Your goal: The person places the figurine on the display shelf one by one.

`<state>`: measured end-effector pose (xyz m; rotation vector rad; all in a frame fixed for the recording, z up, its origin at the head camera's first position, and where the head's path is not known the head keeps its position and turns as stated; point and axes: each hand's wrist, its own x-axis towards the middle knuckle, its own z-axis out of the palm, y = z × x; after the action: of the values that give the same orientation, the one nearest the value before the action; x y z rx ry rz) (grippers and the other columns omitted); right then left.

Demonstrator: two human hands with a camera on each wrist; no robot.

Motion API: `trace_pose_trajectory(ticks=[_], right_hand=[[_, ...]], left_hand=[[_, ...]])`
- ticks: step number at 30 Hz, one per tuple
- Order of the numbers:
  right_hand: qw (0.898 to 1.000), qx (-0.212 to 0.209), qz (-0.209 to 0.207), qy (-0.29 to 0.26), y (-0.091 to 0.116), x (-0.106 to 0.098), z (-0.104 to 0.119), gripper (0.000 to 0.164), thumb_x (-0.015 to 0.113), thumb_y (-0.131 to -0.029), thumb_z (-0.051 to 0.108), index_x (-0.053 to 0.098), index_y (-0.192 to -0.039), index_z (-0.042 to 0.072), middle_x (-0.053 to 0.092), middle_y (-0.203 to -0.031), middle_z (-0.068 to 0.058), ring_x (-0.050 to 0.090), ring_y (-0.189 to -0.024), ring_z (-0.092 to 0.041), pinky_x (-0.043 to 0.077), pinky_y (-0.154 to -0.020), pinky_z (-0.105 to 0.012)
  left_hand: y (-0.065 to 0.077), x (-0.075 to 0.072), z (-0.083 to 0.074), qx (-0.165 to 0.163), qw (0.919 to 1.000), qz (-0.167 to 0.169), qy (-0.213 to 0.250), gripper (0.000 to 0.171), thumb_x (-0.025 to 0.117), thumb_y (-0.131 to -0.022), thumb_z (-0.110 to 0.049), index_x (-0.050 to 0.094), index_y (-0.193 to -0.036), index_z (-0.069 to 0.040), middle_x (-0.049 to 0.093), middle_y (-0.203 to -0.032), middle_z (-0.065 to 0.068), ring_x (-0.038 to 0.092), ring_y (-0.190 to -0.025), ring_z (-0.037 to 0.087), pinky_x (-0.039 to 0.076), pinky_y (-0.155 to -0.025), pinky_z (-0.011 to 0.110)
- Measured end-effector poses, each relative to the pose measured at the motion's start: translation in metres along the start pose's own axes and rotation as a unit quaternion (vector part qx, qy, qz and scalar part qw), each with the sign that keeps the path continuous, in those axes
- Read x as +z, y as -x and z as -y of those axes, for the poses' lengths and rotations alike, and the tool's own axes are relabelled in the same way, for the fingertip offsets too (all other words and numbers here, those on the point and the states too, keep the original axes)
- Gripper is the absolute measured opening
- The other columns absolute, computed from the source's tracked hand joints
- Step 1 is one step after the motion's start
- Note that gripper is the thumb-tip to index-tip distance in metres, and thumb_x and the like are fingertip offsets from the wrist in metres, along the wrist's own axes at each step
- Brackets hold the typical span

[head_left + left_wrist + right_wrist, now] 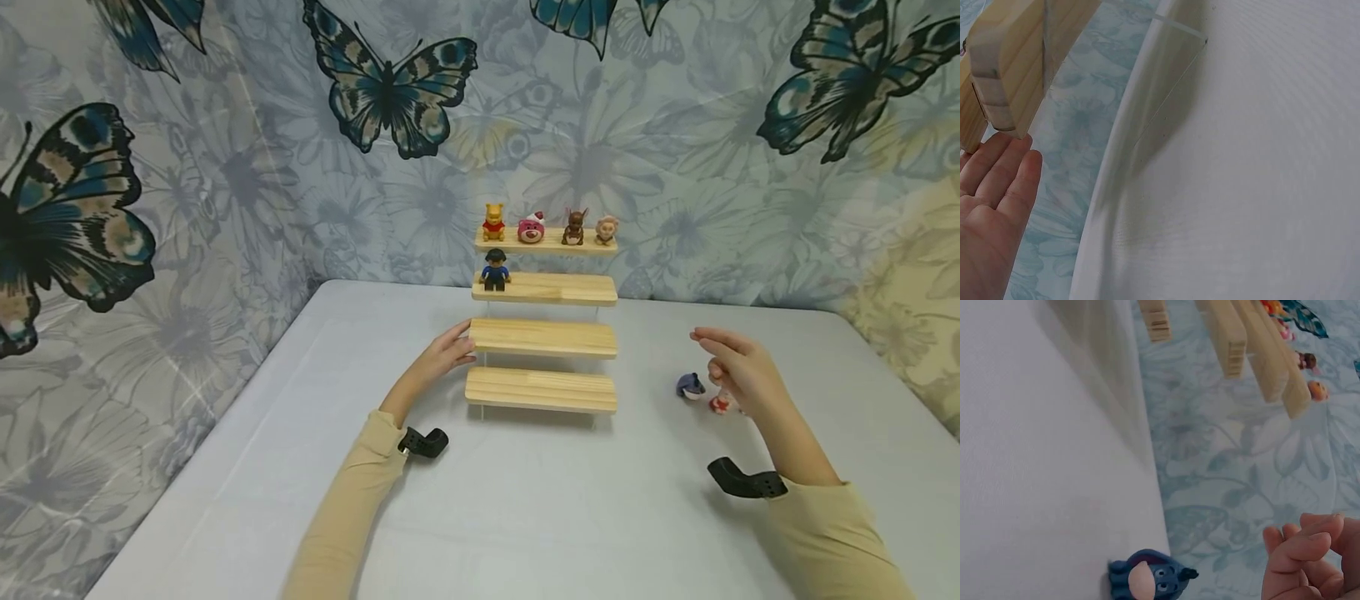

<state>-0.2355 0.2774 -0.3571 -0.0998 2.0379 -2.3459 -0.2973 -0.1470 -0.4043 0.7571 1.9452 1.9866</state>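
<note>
The blue, pink-muzzled Eeyore figurine [688, 387] sits near your loosely curled right hand [742, 375]; your left hand [438, 358], straight-fingered, touches the left edge of the pale wooden tiered shelf [543, 336].

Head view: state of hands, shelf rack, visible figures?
Shelf rack: upright on the table
Left hand: fingers extended, at rack's left side
Right hand: fingers partly bent, no grip visible
Yellow bear figure: upright, top shelf
Pink figure: upright, top shelf
Brown figure: upright, top shelf
Peach figure: upright, top shelf
Blue-shirted figure: upright, second shelf
Blue donkey figure: on table, not held
Red figure: on table, beside donkey
</note>
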Motion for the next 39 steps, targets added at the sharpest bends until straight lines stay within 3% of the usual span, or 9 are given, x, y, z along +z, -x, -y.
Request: trace_pose_trajectory(ticks=[9,12,14,17,19,21,27,34,39], right_hand=[[0.995,0.032,-0.011,0.095,0.003,-0.021,-0.015,0.013,0.055,-0.091,0.019,0.062,-0.098,0.027,0.057,-0.093,0.012,0.041,-0.046,-0.006,0.025,-0.034,-0.026],[0.986,0.029,-0.007,0.166,0.003,-0.024,-0.015,0.013,0.054,-0.091,0.026,0.059,-0.103,0.026,0.054,-0.078,0.005,0.038,-0.043,-0.006,0.022,-0.035,-0.032],[0.970,0.010,-0.004,0.245,0.004,-0.025,-0.016,0.023,0.052,-0.091,0.030,0.058,-0.110,0.018,0.052,-0.066,0.000,0.038,-0.041,-0.009,0.025,-0.033,-0.033],[0.924,-0.024,-0.004,0.381,0.005,-0.027,-0.018,0.040,0.053,-0.090,0.034,0.054,-0.118,0.006,0.048,-0.050,-0.006,0.040,-0.039,-0.013,0.031,-0.033,-0.031],[0.896,-0.042,0.004,0.442,0.004,-0.028,-0.021,0.047,0.055,-0.090,0.033,0.051,-0.120,-0.002,0.048,-0.049,-0.008,0.042,-0.039,-0.015,0.035,-0.034,-0.029],[0.881,-0.047,0.013,0.471,0.004,-0.029,-0.023,0.047,0.058,-0.088,0.030,0.052,-0.120,-0.003,0.049,-0.049,-0.007,0.043,-0.039,-0.014,0.037,-0.036,-0.027],[0.876,-0.013,0.041,0.481,0.002,-0.027,-0.023,0.049,0.062,-0.086,0.022,0.047,-0.124,-0.006,0.051,-0.051,-0.007,0.045,-0.041,-0.015,0.041,-0.039,-0.029],[0.858,0.014,0.078,0.507,-0.001,-0.021,-0.016,0.052,0.062,-0.083,0.014,0.043,-0.124,-0.012,0.050,-0.050,-0.006,0.045,-0.041,-0.018,0.042,-0.039,-0.033],[0.854,0.038,0.092,0.511,-0.003,-0.020,-0.015,0.051,0.060,-0.082,0.008,0.041,-0.123,-0.015,0.050,-0.050,-0.005,0.043,-0.040,-0.017,0.041,-0.039,-0.033]], left_hand=[[0.000,0.000,-0.003,-0.002,0.9999,-0.005,-0.010,0.054,0.040,-0.097,-0.013,0.014,-0.141,0.004,0.030,-0.135,0.027,0.038,-0.118,0.035,0.035,-0.094,0.039],[0.001,0.000,-0.006,-0.001,1.0000,-0.002,0.001,0.052,0.037,-0.097,-0.007,0.013,-0.140,0.006,0.028,-0.135,0.030,0.035,-0.119,0.039,0.032,-0.096,0.044],[0.002,0.001,-0.010,0.001,1.0000,0.002,0.003,0.051,0.035,-0.097,-0.003,0.011,-0.140,0.008,0.027,-0.134,0.032,0.034,-0.119,0.041,0.030,-0.096,0.047],[0.005,0.004,-0.016,0.000,0.9999,0.010,0.005,0.050,0.032,-0.096,0.000,0.009,-0.139,0.010,0.025,-0.134,0.035,0.031,-0.120,0.043,0.028,-0.096,0.049],[0.006,0.007,-0.021,0.000,1.0000,0.008,0.000,0.049,0.031,-0.096,0.001,0.009,-0.139,0.011,0.024,-0.134,0.035,0.031,-0.120,0.043,0.027,-0.096,0.050],[0.007,0.008,-0.023,-0.002,1.0000,0.008,0.000,0.049,0.031,-0.096,0.001,0.009,-0.139,0.011,0.024,-0.134,0.035,0.031,-0.120,0.043,0.027,-0.096,0.050],[0.006,0.007,-0.017,-0.009,0.9999,0.000,0.007,0.050,0.032,-0.096,0.000,0.009,-0.139,0.011,0.024,-0.134,0.035,0.031,-0.119,0.044,0.028,-0.096,0.049],[0.002,0.002,-0.002,-0.010,0.9999,-0.008,0.005,0.051,0.035,-0.097,-0.004,0.012,-0.140,0.007,0.028,-0.134,0.032,0.034,-0.119,0.040,0.033,-0.095,0.043],[0.001,0.001,0.000,-0.001,1.0000,-0.004,-0.005,0.052,0.037,-0.097,-0.009,0.013,-0.140,0.006,0.028,-0.136,0.029,0.036,-0.119,0.036,0.035,-0.094,0.041]])
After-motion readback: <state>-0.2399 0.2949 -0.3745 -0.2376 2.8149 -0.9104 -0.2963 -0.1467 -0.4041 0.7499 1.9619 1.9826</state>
